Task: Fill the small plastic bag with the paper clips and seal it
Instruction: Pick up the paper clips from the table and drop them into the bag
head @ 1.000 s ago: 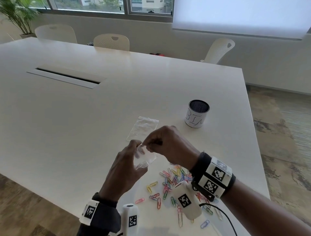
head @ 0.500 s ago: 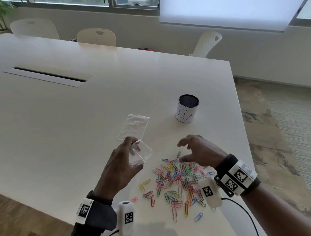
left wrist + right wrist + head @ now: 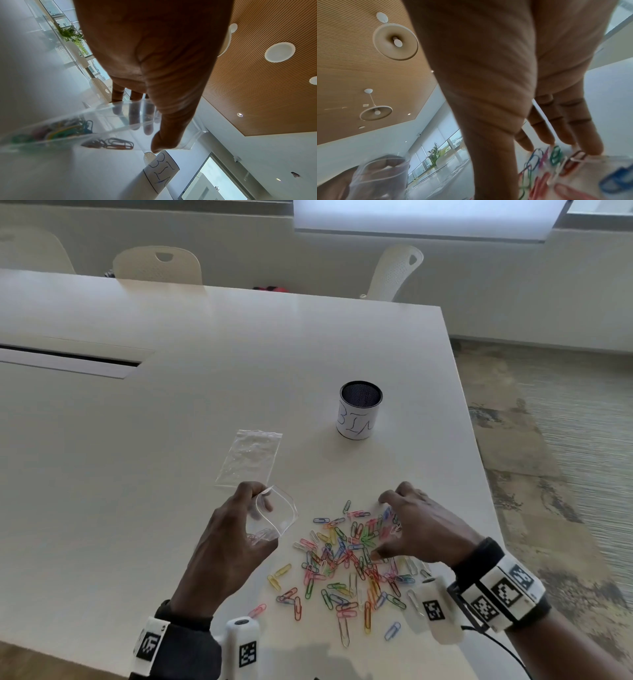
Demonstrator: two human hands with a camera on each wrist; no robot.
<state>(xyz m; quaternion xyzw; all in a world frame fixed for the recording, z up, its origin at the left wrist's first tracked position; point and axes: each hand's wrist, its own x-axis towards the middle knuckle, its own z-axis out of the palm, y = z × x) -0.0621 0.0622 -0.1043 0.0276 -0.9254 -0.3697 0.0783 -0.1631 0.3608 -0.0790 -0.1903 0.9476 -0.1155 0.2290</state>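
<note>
My left hand (image 3: 239,529) pinches a small clear plastic bag (image 3: 275,517) between thumb and fingers, just above the table, with the bag's mouth bowed open toward the right. The left wrist view shows the thumb (image 3: 164,140) on the bag (image 3: 123,115); whether the coloured clips seen through it lie inside, I cannot tell. A loose pile of coloured paper clips (image 3: 346,563) is spread on the white table (image 3: 171,412). My right hand (image 3: 419,523) is over the pile's far right side, fingers (image 3: 589,136) spread and touching clips (image 3: 556,154).
A second clear bag (image 3: 251,457) lies flat beyond my left hand. A cup labelled BIN (image 3: 359,412) stands further back. The table's right edge (image 3: 479,474) runs close to my right hand. A cable slot (image 3: 68,359) is at far left, chairs (image 3: 157,265) behind.
My right hand left the bag's mouth and moved right and down onto the clip pile. My left hand kept its hold on the bag, now alone.
</note>
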